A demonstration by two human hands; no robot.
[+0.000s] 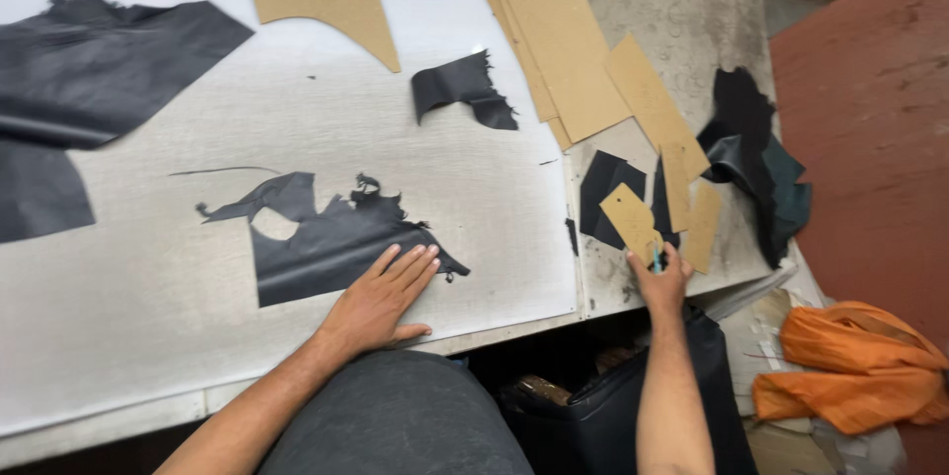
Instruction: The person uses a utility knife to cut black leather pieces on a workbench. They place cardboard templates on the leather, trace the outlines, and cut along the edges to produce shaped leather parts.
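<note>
My left hand lies flat, fingers spread, on the near edge of a ragged black leather piece with a cut-out hole, pinning it to the white cutting board. My right hand is closed around a thin blue-handled tool at the table's near right edge. Just beyond its fingers lies a small tan cardboard pattern on black leather scraps.
Large black leather sheet at far left, a small curled scrap mid-board. Tan cardboard templates lie at the back. Dark leather offcuts sit at the right edge. An orange bag lies on the floor beside a black bin.
</note>
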